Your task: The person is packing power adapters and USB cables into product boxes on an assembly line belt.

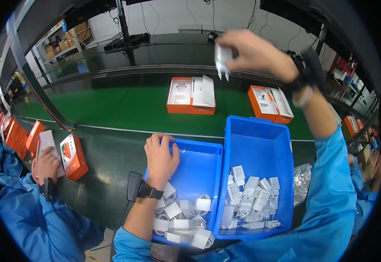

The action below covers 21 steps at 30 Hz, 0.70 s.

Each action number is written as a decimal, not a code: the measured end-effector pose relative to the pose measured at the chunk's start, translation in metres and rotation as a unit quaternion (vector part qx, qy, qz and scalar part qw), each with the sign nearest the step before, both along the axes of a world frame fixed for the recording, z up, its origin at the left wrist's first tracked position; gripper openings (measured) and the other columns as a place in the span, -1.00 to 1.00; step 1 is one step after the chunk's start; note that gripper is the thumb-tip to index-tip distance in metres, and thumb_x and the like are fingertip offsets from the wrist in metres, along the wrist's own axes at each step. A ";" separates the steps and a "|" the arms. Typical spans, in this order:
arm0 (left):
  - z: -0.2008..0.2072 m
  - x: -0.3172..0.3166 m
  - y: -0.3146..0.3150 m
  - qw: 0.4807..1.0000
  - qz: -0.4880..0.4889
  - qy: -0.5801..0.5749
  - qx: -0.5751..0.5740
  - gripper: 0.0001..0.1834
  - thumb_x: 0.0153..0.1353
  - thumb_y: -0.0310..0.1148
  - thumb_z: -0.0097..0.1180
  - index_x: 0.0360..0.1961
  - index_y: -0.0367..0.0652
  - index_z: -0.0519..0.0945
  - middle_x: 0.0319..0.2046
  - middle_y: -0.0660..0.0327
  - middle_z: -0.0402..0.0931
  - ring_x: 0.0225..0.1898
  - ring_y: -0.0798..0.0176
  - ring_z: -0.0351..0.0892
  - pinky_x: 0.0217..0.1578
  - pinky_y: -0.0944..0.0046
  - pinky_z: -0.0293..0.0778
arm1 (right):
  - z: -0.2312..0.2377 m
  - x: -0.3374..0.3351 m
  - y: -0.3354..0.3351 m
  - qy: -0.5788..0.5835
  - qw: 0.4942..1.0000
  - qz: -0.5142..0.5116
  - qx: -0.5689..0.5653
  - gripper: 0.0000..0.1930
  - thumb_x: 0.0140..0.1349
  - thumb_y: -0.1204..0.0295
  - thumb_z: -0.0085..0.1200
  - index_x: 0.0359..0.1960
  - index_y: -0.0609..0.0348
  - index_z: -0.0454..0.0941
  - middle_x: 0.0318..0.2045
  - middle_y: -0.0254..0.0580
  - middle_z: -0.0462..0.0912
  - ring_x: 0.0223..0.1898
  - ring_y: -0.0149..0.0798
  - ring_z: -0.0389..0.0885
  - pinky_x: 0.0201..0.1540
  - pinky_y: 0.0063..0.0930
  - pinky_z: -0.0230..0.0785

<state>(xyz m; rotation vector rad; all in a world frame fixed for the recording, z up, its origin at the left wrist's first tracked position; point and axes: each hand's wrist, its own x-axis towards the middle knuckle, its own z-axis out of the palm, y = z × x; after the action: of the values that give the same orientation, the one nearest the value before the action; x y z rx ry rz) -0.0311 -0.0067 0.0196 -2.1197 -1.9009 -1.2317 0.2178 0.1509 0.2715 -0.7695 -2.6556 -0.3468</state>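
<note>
The person's right hand (pixel 242 48) grasps a white plastic plug-in charger (pixel 222 56), pinched between the thumb and the bent fingers; the charger hangs at the fingertips, below the forefinger and to the left of the thumb, its two prongs pointing down; hand and charger are slightly blurred, raised above the far part of a long green conveyor belt (pixel 125 102); the left hand (pixel 161 159) lies at the far left rim of a shallow blue plastic tray (pixel 199 168), its fingers loosely bent and its thumb set apart; whether those fingers clasp the rim cannot be told

The near part of the tray holds a heap of coiled white cables with white paper wraps (pixel 173 210); just beside it on the right stands a deeper blue plastic bin (pixel 260 142), with many loose white plug-in chargers (pixel 251 192) jumbled in its near half; a crumpled clear plastic bag (pixel 302 183) lies just right of the bin; on the belt stand an open orange cardboard box with a white interior (pixel 184 107) and, farther right, a second open orange-and-white box (pixel 259 109); at the left, a co-worker's hand (pixel 48 165) rests on a flat white box (pixel 49 142), near a closed orange printed carton (pixel 73 157)
</note>
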 end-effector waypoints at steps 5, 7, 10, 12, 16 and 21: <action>0.001 0.008 0.009 1.000 -0.025 -0.003 0.004 -0.80 0.13 -0.43 0.17 -0.19 -0.17 0.56 -0.10 0.08 0.42 0.01 -0.06 0.36 0.01 -0.01 0.30 | -0.026 -0.062 0.097 -0.106 0.992 -0.066 -0.004 -0.51 -0.04 0.30 0.28 -0.07 0.34 0.58 -0.14 0.13 0.63 -0.10 0.13 0.63 0.01 -0.11 0.51; -0.001 0.000 0.004 1.000 0.000 0.009 0.003 -0.80 0.12 -0.43 0.17 -0.20 -0.16 0.56 -0.10 0.07 0.42 0.00 -0.06 0.37 0.00 -0.01 0.30 | -0.074 -0.096 0.110 -0.140 0.986 -0.074 -0.053 -0.51 -0.08 0.31 0.29 -0.08 0.32 0.60 -0.11 0.16 0.62 -0.05 0.15 0.62 0.05 -0.09 0.50; 0.003 0.004 0.004 1.000 0.001 0.010 -0.009 -0.77 0.14 -0.44 0.16 -0.14 -0.15 0.57 -0.07 0.07 0.43 0.01 -0.05 0.37 0.02 0.01 0.30 | -0.134 -0.101 0.148 -0.130 0.986 -0.073 -0.068 -0.54 -0.08 0.36 0.27 -0.09 0.34 0.60 -0.14 0.15 0.62 -0.05 0.15 0.62 0.04 -0.11 0.50; 0.004 0.006 0.006 1.000 -0.004 0.013 -0.014 -0.77 0.15 -0.44 0.16 -0.13 -0.15 0.58 -0.06 0.07 0.43 0.01 -0.04 0.36 0.03 0.02 0.30 | -0.153 -0.103 0.164 -0.141 0.978 -0.121 -0.100 -0.57 -0.07 0.37 0.26 -0.13 0.34 0.60 -0.13 0.14 0.62 -0.05 0.14 0.62 0.03 -0.12 0.51; 0.005 0.007 0.007 1.000 -0.015 0.007 -0.025 -0.76 0.16 -0.44 0.16 -0.12 -0.16 0.59 -0.05 0.08 0.43 0.02 -0.03 0.36 0.04 0.03 0.30 | -0.186 -0.098 0.191 -0.152 0.968 -0.165 -0.109 -0.63 -0.05 0.38 0.25 -0.19 0.34 0.60 -0.14 0.13 0.62 -0.06 0.12 0.63 0.01 -0.12 0.52; 0.003 0.005 0.007 1.000 -0.009 0.002 -0.029 -0.76 0.15 -0.44 0.16 -0.13 -0.18 0.58 -0.05 0.08 0.43 0.01 -0.03 0.36 0.03 0.03 0.29 | -0.211 -0.098 0.196 -0.134 0.967 -0.176 -0.124 -0.68 -0.04 0.43 0.24 -0.21 0.31 0.61 -0.15 0.09 0.62 -0.07 0.10 0.63 -0.01 -0.12 0.53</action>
<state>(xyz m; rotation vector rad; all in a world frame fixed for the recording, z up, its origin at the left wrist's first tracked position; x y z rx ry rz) -0.0264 0.0002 0.0229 -2.1706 -1.9420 -1.1887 0.1196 0.3467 0.0606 -1.3707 -2.8401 -0.2200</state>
